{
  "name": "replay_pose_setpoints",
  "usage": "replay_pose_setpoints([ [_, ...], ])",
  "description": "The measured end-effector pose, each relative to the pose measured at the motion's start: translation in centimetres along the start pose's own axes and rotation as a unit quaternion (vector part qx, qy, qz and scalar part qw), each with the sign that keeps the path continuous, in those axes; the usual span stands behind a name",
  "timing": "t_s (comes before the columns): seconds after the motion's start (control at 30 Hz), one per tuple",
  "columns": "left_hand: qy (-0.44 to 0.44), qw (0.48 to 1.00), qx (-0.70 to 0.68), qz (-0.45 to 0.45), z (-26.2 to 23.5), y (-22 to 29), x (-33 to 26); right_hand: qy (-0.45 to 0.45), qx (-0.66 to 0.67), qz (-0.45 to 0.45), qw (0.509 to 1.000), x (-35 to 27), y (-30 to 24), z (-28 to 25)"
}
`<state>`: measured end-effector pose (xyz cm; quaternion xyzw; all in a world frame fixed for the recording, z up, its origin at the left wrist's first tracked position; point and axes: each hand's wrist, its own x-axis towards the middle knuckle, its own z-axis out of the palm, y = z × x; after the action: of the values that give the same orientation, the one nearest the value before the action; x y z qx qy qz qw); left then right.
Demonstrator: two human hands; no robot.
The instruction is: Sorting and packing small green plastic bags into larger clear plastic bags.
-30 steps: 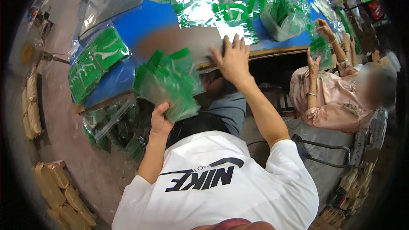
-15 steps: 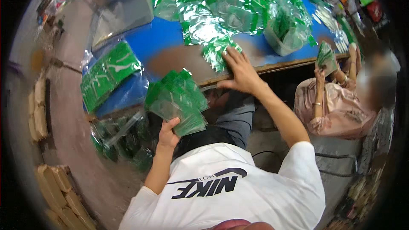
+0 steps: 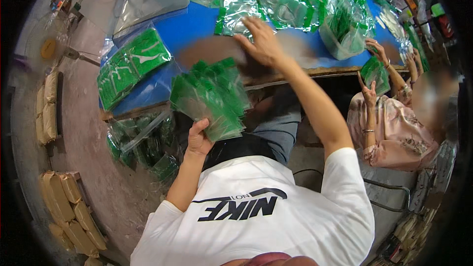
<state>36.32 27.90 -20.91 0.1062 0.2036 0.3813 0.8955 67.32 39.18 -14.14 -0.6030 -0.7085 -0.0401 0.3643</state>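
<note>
From my remote seat I logged the left hand (image 3: 200, 138), just left of frame centre, thumb and fingers gripping a fan of green-and-clear packets (image 3: 212, 96). Right hand (image 3: 260, 42), upper centre: fingers spread beside a glossy packet heap (image 3: 288, 2); contact I couldn't tell. Blue table (image 3: 199, 18) beneath; clear tub (image 3: 340, 49), upper right.

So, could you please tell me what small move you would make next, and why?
Perhaps draw one more bag from the near edge of the pile with the right hand: its spread fingers are at that edge, apparently holding nothing, while the left hand holds a fan of green bags.
</note>
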Motion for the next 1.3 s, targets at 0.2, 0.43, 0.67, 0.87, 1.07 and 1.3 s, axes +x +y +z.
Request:
replay_pose_setpoints([
  [0.2, 0.01, 0.998, -0.051, 0.035, -1.2, 0.7, -1.7, -0.149, -0.066, -0.135, 0.977, -4.2, -4.7, -1.2],
  [0.43, 0.073, 0.995, -0.049, 0.041, 0.6, 1.5, -1.2, -0.095, 0.038, 0.013, 0.995, -3.5, -3.8, -1.8],
  [0.67, 0.07, 0.996, -0.035, 0.034, 0.1, 0.6, -1.1, -0.248, 0.287, -0.002, 0.925, -6.3, -8.9, -3.7],
  [0.87, 0.066, 0.996, -0.02, 0.048, 0.0, 0.4, -1.0, -0.108, 0.204, 0.133, 0.964, -5.9, -9.7, -0.9],
  [1.07, 0.051, 0.998, -0.034, 0.029, -0.2, 0.3, -1.1, -0.185, 0.341, 0.254, 0.886, -5.8, -9.7, -2.5],
  [1.3, 0.035, 0.997, -0.033, 0.06, 0.2, 0.4, 0.3, -0.137, 0.242, 0.144, 0.95, -6.6, -9.4, -2.2],
])
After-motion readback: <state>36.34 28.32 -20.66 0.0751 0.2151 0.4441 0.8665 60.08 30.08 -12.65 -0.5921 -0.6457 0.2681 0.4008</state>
